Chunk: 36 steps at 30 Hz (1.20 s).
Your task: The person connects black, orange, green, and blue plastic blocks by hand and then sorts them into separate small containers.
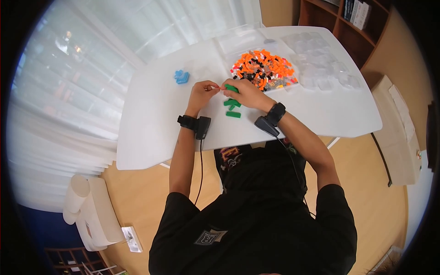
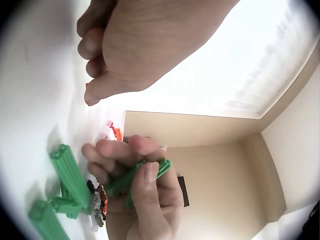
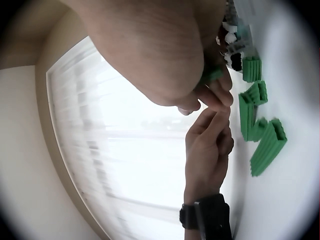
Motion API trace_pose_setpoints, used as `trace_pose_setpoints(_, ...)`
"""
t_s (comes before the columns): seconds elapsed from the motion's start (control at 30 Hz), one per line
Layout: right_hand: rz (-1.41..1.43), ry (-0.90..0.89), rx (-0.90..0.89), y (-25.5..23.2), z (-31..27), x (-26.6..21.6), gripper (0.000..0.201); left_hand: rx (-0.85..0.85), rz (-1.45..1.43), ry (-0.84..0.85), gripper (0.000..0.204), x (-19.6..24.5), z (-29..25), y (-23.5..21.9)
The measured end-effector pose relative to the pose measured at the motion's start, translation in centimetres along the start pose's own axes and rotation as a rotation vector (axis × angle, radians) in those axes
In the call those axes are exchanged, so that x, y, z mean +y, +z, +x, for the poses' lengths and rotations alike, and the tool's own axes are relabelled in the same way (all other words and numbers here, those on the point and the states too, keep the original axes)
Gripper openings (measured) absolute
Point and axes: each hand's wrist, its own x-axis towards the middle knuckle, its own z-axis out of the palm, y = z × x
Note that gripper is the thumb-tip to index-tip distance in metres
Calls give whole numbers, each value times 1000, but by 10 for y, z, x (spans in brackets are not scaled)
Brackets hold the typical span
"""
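Observation:
My right hand (image 1: 250, 95) holds green ribbed blocks (image 2: 164, 169) in curled fingers, its thumb lying over them in the left wrist view. Fingertip to fingertip with it over the table, my left hand (image 1: 200, 95) pinches a small orange piece (image 2: 87, 84) that is mostly hidden by the fingers. More green blocks (image 1: 233, 114) lie on the white table below the right hand; in the right wrist view several of these ribbed blocks (image 3: 268, 147) show, the nearest with a hollow end.
A heap of orange, black, white and grey pieces (image 1: 263, 68) lies on clear plastic beyond the hands. Clear plastic trays (image 1: 323, 59) are at the back right of the table (image 1: 151, 123). Light-blue joined pieces (image 1: 182, 77) sit left. Cables (image 1: 200, 172) hang from both wrist cameras.

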Motion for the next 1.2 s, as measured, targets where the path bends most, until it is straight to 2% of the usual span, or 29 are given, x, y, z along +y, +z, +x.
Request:
trace_pose_setpoints(0.23,18,110,-41,-5,1,-8,18,23,-30,18,11,-5,2,0)
trace_pose_setpoints(0.3,196,165,-52,-2,1,0,15,22,-29,10,11,-5,1,-1)
trace_pose_setpoints(0.33,195,164,-51,0,1,3,15,20,-27,3,11,-3,1,-1)
trace_pose_setpoints(0.4,349,113,64,3,1,5,13,21,-26,3,11,-1,0,-2)
trace_pose_setpoints(0.57,328,134,133,-6,2,4,14,27,-50,19,10,-4,0,-1)
trace_pose_setpoints(0.67,391,160,173,-8,4,11,15,51,-33,99,11,-1,0,0)
trace_pose_setpoints(0.73,444,163,209,-12,6,10,15,11,-181,-9,12,18,-4,1)
trace_pose_setpoints(0.83,497,236,296,-23,7,8,14,-26,-208,56,12,27,-1,8)
trace_pose_setpoints(0.9,493,242,514,-33,9,12,15,-53,-174,101,12,32,8,13)
trace_pose_setpoints(0.93,489,241,515,-37,9,16,15,-75,-142,140,12,35,13,16)
trace_pose_setpoints(1.0,557,228,710,-47,8,24,16,-39,-98,170,13,49,29,22)
trace_pose_setpoints(1.07,562,251,736,-54,9,28,16,-3,-55,197,15,65,44,23)
trace_pose_setpoints(1.13,560,279,785,-58,5,33,16,88,-163,255,17,79,54,28)
trace_pose_setpoints(1.2,556,300,786,-62,2,33,16,85,-102,248,19,77,51,26)
